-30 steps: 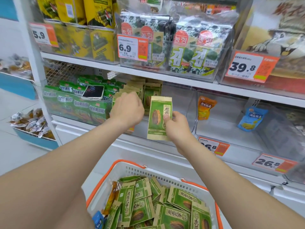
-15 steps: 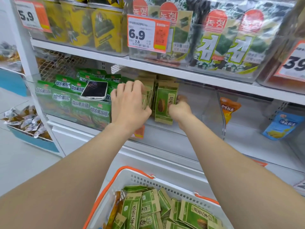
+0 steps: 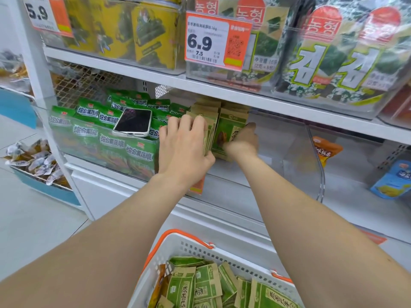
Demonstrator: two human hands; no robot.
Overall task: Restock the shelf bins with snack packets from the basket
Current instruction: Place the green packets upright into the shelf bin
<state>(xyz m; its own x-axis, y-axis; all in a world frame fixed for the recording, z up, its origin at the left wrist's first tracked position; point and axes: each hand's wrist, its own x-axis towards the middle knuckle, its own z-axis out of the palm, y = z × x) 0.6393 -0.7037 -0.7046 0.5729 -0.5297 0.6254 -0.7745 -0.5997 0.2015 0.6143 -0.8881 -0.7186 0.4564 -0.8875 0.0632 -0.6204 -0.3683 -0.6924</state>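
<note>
- We find the left hand (image 3: 184, 150) resting against the row of packets (image 3: 210, 121) that stands upright in the clear shelf bin (image 3: 278, 156). Its fingers (image 3: 191, 123) lie straight and flat over the row, the thumb sits at the row's lower edge, and nothing is clasped.
- The right hand (image 3: 243, 141) reaches into the same bin and grasps one packet (image 3: 228, 130), green with a kraft-brown border, by its right side. Most of its fingers are hidden behind the packet.
- That packet stands upright, facing outward and touching the right end of the row.
- The basket (image 3: 178, 241), white with an orange rim, sits below both forearms. Loose packets (image 3: 200, 283) of the same kind lie heaped in it.
- The neighbouring bin to the left holds green bags (image 3: 111, 138), with a phone (image 3: 133, 122) lying screen-up on top of them.
- On the shelf above, a price tag (image 3: 218, 41) reading 6.9 is fixed to a bin of seaweed packs (image 3: 333, 52).
</note>
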